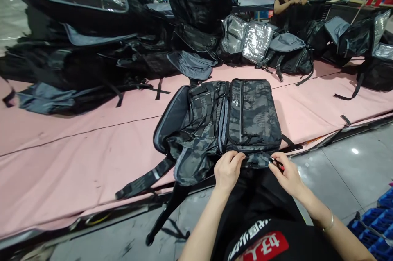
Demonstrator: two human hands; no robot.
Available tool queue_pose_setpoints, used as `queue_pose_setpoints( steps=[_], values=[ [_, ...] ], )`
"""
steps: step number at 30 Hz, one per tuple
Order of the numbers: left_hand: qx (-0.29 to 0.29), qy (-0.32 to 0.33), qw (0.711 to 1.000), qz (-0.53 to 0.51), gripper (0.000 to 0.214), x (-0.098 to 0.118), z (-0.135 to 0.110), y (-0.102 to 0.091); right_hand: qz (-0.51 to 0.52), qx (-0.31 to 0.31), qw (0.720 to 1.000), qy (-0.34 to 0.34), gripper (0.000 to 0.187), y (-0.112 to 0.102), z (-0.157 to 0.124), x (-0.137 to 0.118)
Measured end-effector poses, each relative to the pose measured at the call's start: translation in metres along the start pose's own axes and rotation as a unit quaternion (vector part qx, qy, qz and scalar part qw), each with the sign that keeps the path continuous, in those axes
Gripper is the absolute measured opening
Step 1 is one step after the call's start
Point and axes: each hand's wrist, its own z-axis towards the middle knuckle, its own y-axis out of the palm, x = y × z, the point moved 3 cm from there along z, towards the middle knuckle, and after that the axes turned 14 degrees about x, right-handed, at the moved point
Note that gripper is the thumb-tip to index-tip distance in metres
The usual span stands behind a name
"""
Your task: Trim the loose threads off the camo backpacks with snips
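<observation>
A camouflage backpack in grey and black lies opened out on the pink-covered table, its near side at the table's front edge. My left hand is closed, fingertips pinching the fabric along the bag's near side. At the right end of that same strip, my right hand is closed around a small black tool with a bit of red; its exact kind is mostly hidden by the fingers. The tool's tip is at the fabric. A padded flap stands open on the bag's left, and a shoulder strap trails toward the table edge.
Several dark bags are heaped along the far side of the pink table, some with silvery linings. A co-worker stands behind them. Blue plastic crates sit on the floor at right. A black strap hangs off the front edge.
</observation>
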Motion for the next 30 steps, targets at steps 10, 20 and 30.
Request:
queue_pose_setpoints(
  steps=[10,20,30],
  values=[
    [-0.008,-0.205,0.973,-0.103,0.015,-0.001,-0.011,0.006,-0.118,-0.054,0.974,-0.184,0.019,0.029,0.025,-0.008],
    [-0.024,-0.275,0.954,-0.115,0.018,0.005,-0.012,-0.002,-0.096,-0.088,0.974,-0.185,0.02,0.04,0.022,-0.01],
    [0.014,-0.318,0.942,-0.11,0.007,0.006,-0.024,-0.003,-0.043,-0.109,0.972,-0.205,0.032,0.053,0.028,0.021]
  ],
)
